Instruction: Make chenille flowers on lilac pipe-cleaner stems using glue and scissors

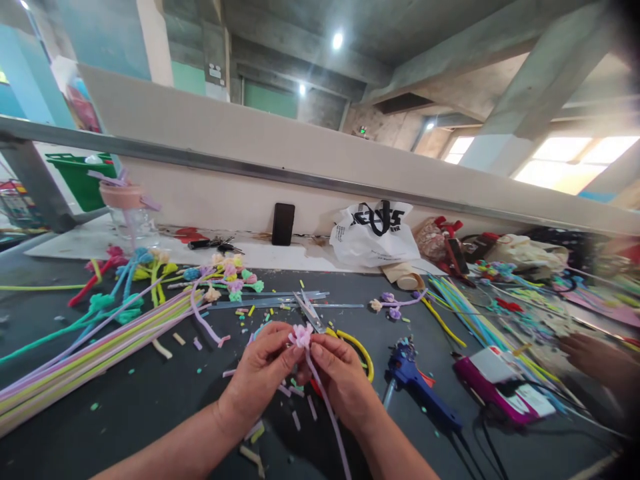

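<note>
A small pink fuzzy flower [301, 336] on a long pale lilac stem [330, 413] is held between my two hands over the dark table. My left hand [265, 367] pinches the flower's left side with closed fingers. On the other side, my right hand [340, 373] has its fingers closed at the flower's base, beside the stem. Just behind the hands lie scissors [309, 311] with yellow handles, blades pointing away. Short cut stem pieces are scattered around and below the hands.
Bundled coloured stems [125, 340] and fuzzy flowers [235, 273] lie left. A blue glue gun [420, 383] and purple box [505, 387] are right, near another person's hand [595, 357]. A phone [283, 224] and white bag [373, 233] stand behind.
</note>
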{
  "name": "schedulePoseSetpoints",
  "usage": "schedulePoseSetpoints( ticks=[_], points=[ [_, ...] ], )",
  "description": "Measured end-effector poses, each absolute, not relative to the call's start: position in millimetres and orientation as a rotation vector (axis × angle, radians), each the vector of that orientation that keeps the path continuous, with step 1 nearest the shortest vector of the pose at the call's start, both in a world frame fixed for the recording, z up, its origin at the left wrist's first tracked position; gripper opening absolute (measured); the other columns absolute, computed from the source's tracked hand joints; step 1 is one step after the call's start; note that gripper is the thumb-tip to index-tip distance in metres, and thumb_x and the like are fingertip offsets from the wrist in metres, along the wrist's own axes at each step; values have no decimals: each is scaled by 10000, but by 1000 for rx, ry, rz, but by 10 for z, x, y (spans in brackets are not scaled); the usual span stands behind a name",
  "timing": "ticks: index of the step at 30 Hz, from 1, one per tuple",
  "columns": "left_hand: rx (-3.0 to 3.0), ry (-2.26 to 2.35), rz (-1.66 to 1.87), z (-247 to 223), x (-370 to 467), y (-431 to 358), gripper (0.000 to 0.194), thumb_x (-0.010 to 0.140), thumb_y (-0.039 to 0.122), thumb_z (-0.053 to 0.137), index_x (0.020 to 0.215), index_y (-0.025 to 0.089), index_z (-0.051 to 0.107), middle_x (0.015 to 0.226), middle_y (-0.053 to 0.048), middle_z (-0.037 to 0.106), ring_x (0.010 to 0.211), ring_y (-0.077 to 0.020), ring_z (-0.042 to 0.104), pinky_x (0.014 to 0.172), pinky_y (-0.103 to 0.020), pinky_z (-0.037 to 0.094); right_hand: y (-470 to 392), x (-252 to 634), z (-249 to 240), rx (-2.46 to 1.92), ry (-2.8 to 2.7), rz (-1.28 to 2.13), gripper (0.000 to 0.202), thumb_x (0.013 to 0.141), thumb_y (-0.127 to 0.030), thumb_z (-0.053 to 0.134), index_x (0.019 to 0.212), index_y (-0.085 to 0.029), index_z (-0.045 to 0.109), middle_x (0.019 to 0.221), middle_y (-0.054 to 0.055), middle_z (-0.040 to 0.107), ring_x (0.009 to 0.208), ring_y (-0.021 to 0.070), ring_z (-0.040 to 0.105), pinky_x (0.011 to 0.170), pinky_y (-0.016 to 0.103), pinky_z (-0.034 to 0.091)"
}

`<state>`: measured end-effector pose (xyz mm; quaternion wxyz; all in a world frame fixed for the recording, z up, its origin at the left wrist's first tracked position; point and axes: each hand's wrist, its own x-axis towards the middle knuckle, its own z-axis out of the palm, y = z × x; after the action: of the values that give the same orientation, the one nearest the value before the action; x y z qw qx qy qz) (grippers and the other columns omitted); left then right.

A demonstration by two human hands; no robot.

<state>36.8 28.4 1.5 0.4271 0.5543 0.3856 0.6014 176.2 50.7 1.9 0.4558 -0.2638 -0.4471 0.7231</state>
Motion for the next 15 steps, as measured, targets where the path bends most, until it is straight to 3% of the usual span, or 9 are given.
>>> schedulePoseSetpoints(
  ticks=[3, 6, 12, 15],
  points=[
    [1449, 985, 1513, 14, 358, 298, 159, 787, 270, 560, 705, 177, 659, 812, -34, 527, 772, -142, 528, 689, -240, 449, 505, 1750, 2, -693, -1128, 1721, 200, 680, -288, 719, 791, -130, 671, 570, -3, 621, 429, 69, 535, 450, 179, 428],
    [1499, 992, 1491, -22, 352, 299, 127, 783, 258, 566, 761, 179, 663, 842, -42, 544, 798, -148, 532, 725, -251, 444, 513, 1740, 2, -725, -1102, 1706, 167, 716, -283, 688, 703, -120, 651, 515, -24, 572, 364, 41, 465, 372, 153, 385],
    [1402, 951, 1490, -104, 361, 287, 186, 772, 283, 582, 932, 209, 641, 913, -43, 548, 834, -152, 535, 751, -264, 446, 491, 1763, 69, -470, -970, 2008, 190, 782, -325, 609, 736, -144, 577, 555, -38, 530, 370, 41, 413, 371, 177, 411],
    [1374, 930, 1459, -76, 361, 268, 156, 774, 300, 577, 860, 192, 652, 883, -41, 552, 834, -155, 527, 746, -257, 436, 477, 1781, 95, -381, -934, 2191, 206, 782, -352, 600, 737, -164, 528, 566, -50, 505, 362, 33, 365, 356, 165, 380]
  ],
)
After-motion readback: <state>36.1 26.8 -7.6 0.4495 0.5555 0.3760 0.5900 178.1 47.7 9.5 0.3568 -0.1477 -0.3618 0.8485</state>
